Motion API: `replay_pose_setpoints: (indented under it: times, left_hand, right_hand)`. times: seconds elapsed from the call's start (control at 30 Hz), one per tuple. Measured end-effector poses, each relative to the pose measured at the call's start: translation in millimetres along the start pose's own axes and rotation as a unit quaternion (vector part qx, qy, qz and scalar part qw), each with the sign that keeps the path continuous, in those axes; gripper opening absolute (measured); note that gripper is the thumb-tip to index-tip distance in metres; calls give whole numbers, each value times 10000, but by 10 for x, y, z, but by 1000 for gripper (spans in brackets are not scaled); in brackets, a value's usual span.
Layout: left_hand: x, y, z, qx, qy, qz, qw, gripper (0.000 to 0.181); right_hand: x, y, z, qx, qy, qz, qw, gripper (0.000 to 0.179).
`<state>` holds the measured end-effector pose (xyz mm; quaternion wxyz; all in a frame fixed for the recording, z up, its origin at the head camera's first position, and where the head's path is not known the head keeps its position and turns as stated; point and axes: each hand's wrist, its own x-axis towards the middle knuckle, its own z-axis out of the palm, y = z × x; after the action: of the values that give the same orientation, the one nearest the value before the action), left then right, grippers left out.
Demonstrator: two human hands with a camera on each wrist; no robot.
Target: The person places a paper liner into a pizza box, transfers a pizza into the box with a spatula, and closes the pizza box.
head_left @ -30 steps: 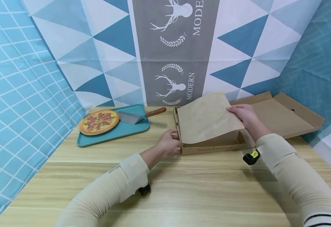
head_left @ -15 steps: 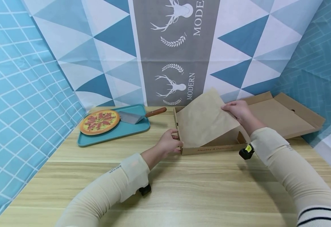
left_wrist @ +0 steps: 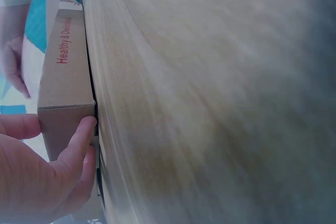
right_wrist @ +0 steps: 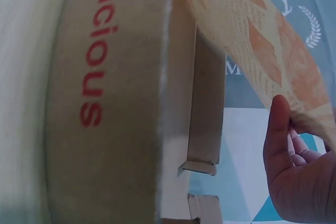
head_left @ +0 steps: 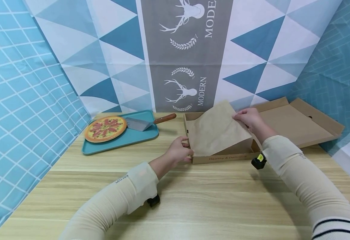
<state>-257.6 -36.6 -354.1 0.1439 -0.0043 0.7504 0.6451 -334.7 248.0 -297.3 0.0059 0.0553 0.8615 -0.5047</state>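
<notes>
A brown cardboard pizza box (head_left: pixel 229 158) stands on the table with its lid folded open to the right. My left hand (head_left: pixel 179 150) holds the box at its front left corner, thumb at the top edge and fingers along the outer side (left_wrist: pixel 47 177). With thumb and fingers, my right hand (head_left: pixel 250 117) pinches the right edge of a brown sheet of wrapping paper (head_left: pixel 217 128). The sheet's left part lies down in the box, while its right part is raised. In the right wrist view, the paper's underside (right_wrist: pixel 262 40) shows newspaper-like print near my right hand (right_wrist: pixel 299 177).
To the left lies a teal tray (head_left: pixel 123 145) bearing a pizza (head_left: pixel 105 129) and a pizza server (head_left: pixel 138 124), whose wooden handle juts past the tray. The open lid (head_left: pixel 298 121) reaches toward the right wall. A patterned wall cloth (head_left: pixel 187 56) hangs behind.
My right hand has moved a little left, and the paper's far edge has sunk lower toward the box. The left hand stays in place on the box corner.
</notes>
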Motion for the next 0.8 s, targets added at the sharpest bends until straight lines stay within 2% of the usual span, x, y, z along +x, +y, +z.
replay_pose_setpoints:
  times: [0.2,0.4,0.6,0.8]
  left_hand:
    - [-3,5,5,24,-13,-20,10000,66]
    - [-22,-6,-3,-11,17,-51,10000,66]
    - [-19,-21,-14,2,-27,3,10000,66]
    - [-8,-11,-9,-16,-44,-9,10000,66]
  right_hand:
    - [-8,79,3,-600,150,-187,9979,28]
    - [-1,154,30,-1023,84,-318,9942,28]
    - [21,202,11,-1506,158,-531,9870,25]
    - [42,212,-31,-1752,-60,-514,9832,34]
